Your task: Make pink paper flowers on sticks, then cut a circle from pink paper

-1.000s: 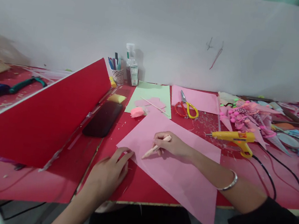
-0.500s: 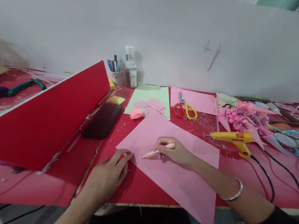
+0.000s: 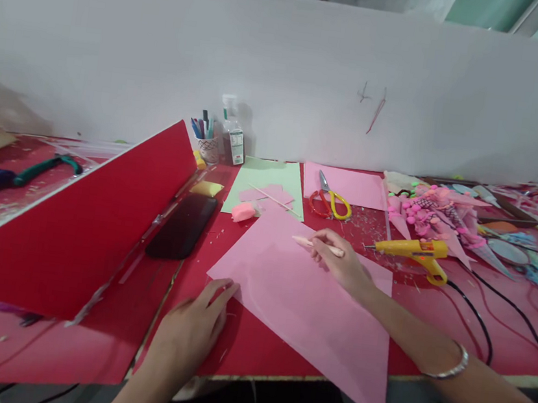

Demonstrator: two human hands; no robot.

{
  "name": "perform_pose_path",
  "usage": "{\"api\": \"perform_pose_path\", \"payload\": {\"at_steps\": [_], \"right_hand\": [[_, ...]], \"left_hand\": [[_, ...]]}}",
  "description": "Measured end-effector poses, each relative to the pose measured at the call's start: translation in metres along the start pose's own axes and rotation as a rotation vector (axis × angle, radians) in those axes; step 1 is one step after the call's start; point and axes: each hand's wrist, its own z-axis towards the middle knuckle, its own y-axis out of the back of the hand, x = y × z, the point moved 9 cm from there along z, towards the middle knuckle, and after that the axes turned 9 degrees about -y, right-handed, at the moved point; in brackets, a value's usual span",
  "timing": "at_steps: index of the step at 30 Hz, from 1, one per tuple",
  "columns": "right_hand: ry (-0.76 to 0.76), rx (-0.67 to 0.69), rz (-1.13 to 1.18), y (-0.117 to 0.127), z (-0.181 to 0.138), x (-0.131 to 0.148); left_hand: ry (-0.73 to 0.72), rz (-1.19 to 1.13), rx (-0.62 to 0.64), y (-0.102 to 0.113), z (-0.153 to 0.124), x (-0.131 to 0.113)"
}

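A large pink sheet of paper (image 3: 314, 312) lies aslant on the red table, one corner hanging past the front edge. My right hand (image 3: 340, 262) grips a pale pink pen (image 3: 304, 241), its tip pointing left over the upper part of the sheet. Whether the tip touches the paper I cannot tell. At the sheet's left edge my left hand (image 3: 195, 323) rests with its fingers stretched out, fingertips on the paper. Beyond the sheet are a light pink lump (image 3: 243, 211), pink paper cutouts (image 3: 283, 193) and a thin stick on a green sheet (image 3: 263, 169).
Red-and-yellow scissors (image 3: 340, 205) lie behind the sheet. To the right is a yellow glue gun (image 3: 413, 249) with a black cord, near a pile of pink cones (image 3: 444, 213). A black phone (image 3: 182, 227) and a propped red board (image 3: 80, 224) stand left.
My right hand with the pen has moved up and to the right across the pink sheet. My left hand stays at the sheet's edge. The view has tilted slightly upward.
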Motion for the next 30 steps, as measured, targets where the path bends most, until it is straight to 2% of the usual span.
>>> {"api": "perform_pose_path", "payload": {"at_steps": [2,5,7,11,14,16,19,23,30], "right_hand": [[0.032,-0.024,-0.059,0.012,-0.015,0.008],[0.044,0.039,-0.235,0.015,-0.046,0.014],[0.104,0.096,-0.426,0.007,-0.07,0.017],[0.264,0.153,-0.767,-0.018,-0.12,0.013],[0.321,0.114,-0.891,-0.029,-0.142,0.004],[0.356,0.11,-0.939,-0.034,-0.148,-0.001],[0.362,0.136,-0.999,-0.035,-0.147,-0.006],[0.348,0.223,-1.0,-0.028,-0.144,0.001],[0.434,0.251,-0.949,-0.016,-0.155,0.011]], "left_hand": [[0.004,0.056,0.032,0.001,-0.004,-0.003],[-0.095,0.135,0.149,-0.002,-0.011,-0.02],[-0.116,0.18,0.218,-0.003,-0.016,-0.027],[-0.045,0.229,0.268,-0.001,-0.022,-0.03],[-0.005,0.212,0.293,-0.002,-0.023,-0.025],[0.02,0.146,0.275,-0.001,-0.019,-0.017],[0.095,0.007,0.156,0.007,-0.011,0.003],[0.235,-0.077,0.077,0.01,-0.004,0.028],[0.187,-0.136,0.124,0.005,-0.007,0.022]]}}
